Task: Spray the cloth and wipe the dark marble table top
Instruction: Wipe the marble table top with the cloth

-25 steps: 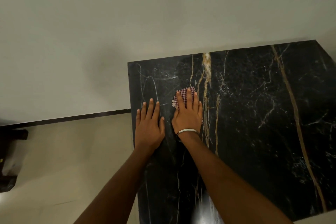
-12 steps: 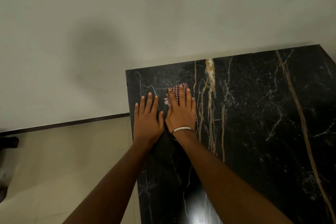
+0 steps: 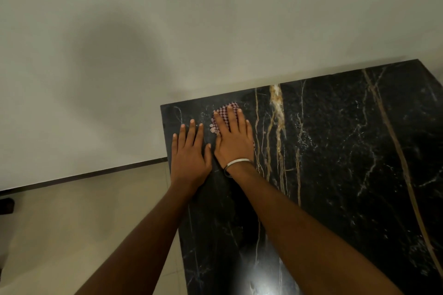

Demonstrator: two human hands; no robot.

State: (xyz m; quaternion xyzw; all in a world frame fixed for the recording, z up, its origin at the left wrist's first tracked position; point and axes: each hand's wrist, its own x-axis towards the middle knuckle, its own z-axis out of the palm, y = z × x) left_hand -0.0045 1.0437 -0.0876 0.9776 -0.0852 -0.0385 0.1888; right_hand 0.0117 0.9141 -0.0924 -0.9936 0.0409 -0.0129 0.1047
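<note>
Two bare forearms, uncovered by any sleeve as far as the lower edge of the view, end in a left hand (image 3: 190, 155) and a right hand (image 3: 236, 143) over a dark marble table (image 3: 347, 175). The only thing worn is a thin, pale, metallic-looking bangle (image 3: 237, 162) circling the right wrist, just behind the right hand, with a darker stretch of band showing where it curves under the wrist on the side toward the left hand. No rings show on the fingers (image 3: 191, 129) of either hand, and the fingernails are short and unpainted.
</note>
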